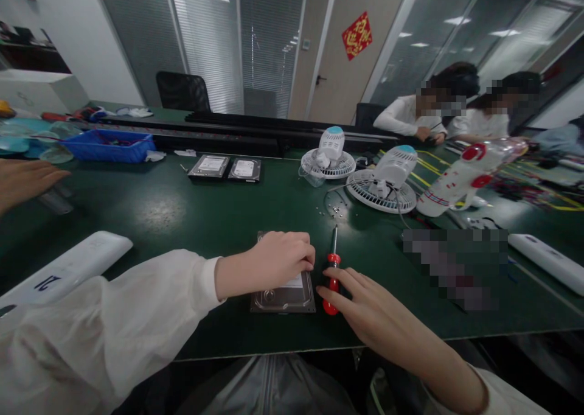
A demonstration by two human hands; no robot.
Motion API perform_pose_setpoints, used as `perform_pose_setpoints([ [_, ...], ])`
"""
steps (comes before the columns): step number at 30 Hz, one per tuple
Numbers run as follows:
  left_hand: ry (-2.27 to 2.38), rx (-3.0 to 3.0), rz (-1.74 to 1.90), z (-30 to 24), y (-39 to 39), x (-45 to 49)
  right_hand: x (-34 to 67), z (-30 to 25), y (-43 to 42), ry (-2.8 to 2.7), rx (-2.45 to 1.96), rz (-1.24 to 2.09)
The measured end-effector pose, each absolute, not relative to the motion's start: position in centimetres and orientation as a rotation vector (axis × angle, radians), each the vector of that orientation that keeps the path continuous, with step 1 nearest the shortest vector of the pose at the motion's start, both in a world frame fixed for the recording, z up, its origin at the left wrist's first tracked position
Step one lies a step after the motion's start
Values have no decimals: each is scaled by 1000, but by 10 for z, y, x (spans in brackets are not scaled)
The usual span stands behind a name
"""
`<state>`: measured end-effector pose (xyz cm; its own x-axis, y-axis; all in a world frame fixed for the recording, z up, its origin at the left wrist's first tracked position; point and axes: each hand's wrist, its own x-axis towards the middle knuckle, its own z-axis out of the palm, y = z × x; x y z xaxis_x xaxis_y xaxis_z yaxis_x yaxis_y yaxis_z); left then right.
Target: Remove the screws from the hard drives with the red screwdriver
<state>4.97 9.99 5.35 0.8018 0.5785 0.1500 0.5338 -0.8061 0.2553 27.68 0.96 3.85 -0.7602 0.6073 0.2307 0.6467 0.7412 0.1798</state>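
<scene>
At lower centre, the left hand (pixel 283 257) lies half-curled over a hard drive (pixel 285 300), the right hand (pixel 358 293) sets thumb and forefinger across a red screwdriver (pixel 334 285), neither grip clearly visible, and screws (pixel 336 210) dot the bench (pixel 210 211) above.

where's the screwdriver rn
In the head view, the red-handled screwdriver is right of centre, beside the hard drive, with the right hand at its handle, tip towards the small metal bits.
</scene>
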Motion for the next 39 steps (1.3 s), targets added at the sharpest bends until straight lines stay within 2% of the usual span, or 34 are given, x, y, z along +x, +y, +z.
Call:
perform_pose_setpoints([
  [5,878,2788,368,49,101,50,279,41,10,-2736,-1077,-233],
  [11,858,2634,492,54,89,54,273,42,18,-2316,-1080,-58],
  [21,789,2002,620,44,81,61,259,45,21,-2171,-871,-66],
  [27,903,2073,649,54,80,57,256,48,29,-2124,-827,-21],
  [30,1050,2265,691,60,75,55,266,58,53,-2151,-1074,11],
  [32,1065,2521,679,58,66,56,278,67,80,-2174,-1542,-75],
  [36,789,3146,513,43,32,60,302,74,145,-2249,-1864,-84],
  [39,642,3288,569,32,7,61,310,67,179,-2319,-2024,-87],
])
